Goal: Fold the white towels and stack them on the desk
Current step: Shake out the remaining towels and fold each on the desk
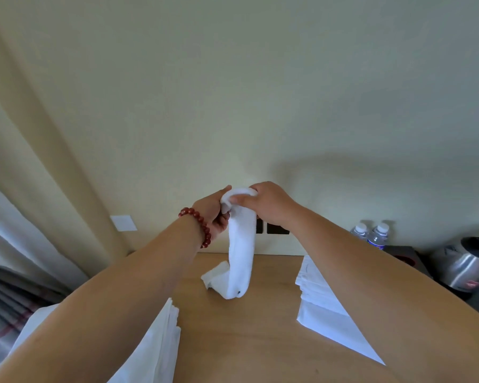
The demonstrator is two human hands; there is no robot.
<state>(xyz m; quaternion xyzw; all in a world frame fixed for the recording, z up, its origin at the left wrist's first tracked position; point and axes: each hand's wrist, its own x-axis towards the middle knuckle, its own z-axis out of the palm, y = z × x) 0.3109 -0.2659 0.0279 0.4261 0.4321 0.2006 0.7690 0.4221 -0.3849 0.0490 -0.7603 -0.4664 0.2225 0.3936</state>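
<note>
A white towel (241,250) hangs in a narrow band above the wooden desk (249,333), its lower end trailing on the desk top. Both hands hold its top edge close together, raised before the wall. My left hand (212,214), with a red bead bracelet on the wrist, grips the left side of the top. My right hand (266,204) pinches the right side with thumb in front. A stack of folded white towels (315,294) lies on the desk at the right, partly hidden by my right arm. Another white pile (161,344) lies at the lower left under my left arm.
Two water bottles (371,234) stand at the desk's back right beside a steel kettle (465,265) on a dark surface. Dark wall sockets (274,229) sit behind the towel. A beige curtain (39,167) hangs at the left, and a white wall plate (123,223) is beside it.
</note>
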